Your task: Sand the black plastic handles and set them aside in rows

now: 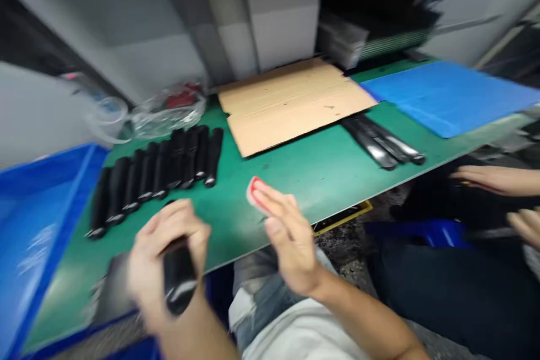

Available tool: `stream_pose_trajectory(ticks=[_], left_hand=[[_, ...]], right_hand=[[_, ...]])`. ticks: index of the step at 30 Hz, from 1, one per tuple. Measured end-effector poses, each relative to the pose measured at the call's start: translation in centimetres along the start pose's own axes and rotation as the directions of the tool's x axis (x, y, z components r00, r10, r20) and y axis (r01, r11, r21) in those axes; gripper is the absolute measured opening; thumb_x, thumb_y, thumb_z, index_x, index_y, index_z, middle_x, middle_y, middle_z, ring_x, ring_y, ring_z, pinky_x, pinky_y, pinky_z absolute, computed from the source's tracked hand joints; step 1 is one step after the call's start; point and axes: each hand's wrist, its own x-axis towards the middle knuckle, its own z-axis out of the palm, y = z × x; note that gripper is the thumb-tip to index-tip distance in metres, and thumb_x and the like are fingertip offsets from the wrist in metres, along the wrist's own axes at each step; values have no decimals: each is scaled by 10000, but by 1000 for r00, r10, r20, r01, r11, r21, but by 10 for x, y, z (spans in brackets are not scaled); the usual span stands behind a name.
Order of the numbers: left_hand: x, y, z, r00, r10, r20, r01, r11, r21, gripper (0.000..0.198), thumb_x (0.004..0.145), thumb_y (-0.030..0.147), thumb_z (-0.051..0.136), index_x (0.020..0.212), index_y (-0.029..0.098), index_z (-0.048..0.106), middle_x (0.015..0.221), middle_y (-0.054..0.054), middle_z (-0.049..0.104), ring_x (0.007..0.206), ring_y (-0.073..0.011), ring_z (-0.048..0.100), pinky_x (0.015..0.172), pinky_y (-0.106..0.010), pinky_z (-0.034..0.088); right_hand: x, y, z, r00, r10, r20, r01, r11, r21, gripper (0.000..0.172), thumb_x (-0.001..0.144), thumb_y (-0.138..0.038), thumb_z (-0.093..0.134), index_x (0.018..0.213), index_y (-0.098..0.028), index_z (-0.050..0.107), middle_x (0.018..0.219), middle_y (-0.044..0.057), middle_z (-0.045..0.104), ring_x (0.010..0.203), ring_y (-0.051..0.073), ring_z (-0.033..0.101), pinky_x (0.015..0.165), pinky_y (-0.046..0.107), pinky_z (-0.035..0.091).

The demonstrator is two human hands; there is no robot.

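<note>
Holding the black handle (179, 275) by the table (304, 174) in curled fingers of the left hand (169, 230); best to grip snugly. Touching the red-and-white pad (252, 194) with straight fingers of the right hand (291, 236); cannot tell if pinching.

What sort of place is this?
Probably a factory or workshop: similar black parts lie in a row on a green worktop, a blue bin stands at one end, and another person's hand shows nearby.
</note>
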Motion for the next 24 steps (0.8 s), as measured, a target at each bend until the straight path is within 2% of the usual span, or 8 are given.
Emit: stream_pose_trajectory(ticks=[2,3,6,7,9,14,20,24], left_hand=[[13,-7,7,992,109,62,-78,921,-382,258,899,70,427,761,242,293,525,94,460,351,-32,494,366,-61,446],[17,-9,10,989,123,79,-69,872,-485,277,889,41,405,775,245,258,542,93,455,362,-12,489,392,-27,429],[19,-14,17,992,105,73,-38,785,-619,259,923,78,366,813,257,216,547,100,385,370,-4,456,410,-11,401],[18,-14,19,994,96,53,-39,762,-646,243,937,102,359,816,257,217,543,105,358,359,-5,428,398,-16,389],[16,-14,22,997,76,18,-42,711,-702,222,956,141,351,811,256,228,547,110,321,340,-5,374,372,-26,359],[17,-13,21,998,58,40,-7,652,-758,215,990,193,350,804,251,257,565,102,334,341,-7,348,361,-49,346],[15,-17,16,994,99,42,-42,713,-700,228,1056,232,301,833,243,253,541,111,316,369,-12,407,426,-37,398],[14,-16,13,993,118,32,-67,745,-663,235,1066,231,284,836,244,239,542,113,309,371,-6,415,427,-23,394]], right_hand=[[-11,-10,-10,991,132,4,-130,967,220,385,1103,-367,477,1459,-363,624,1553,1,574,1448,247,495,1183,430,366],[-16,-14,-12,975,221,26,-217,917,336,389,1114,-405,448,1455,-359,629,1544,0,578,1414,244,509,1155,403,389],[-32,-22,-3,880,443,168,-451,674,584,460,1125,-505,363,1447,-325,637,1311,33,684,1109,219,586,980,336,461],[-37,-23,2,854,471,218,-494,605,624,478,1120,-530,359,1437,-311,643,1203,40,696,1016,214,570,934,328,461],[-43,-25,9,831,481,281,-530,527,664,488,1110,-558,374,1404,-296,661,1096,44,673,950,213,527,887,326,446],[-43,-27,12,856,430,288,-498,530,686,471,1103,-553,396,1406,-301,654,1050,51,642,948,218,482,868,322,419],[-39,-26,8,882,414,226,-443,563,698,475,1091,-544,444,1425,-283,657,1080,51,670,952,194,522,848,283,458],[-36,-24,8,909,372,186,-395,632,667,478,1096,-523,437,1454,-278,636,1163,58,693,991,196,572,881,289,499]])
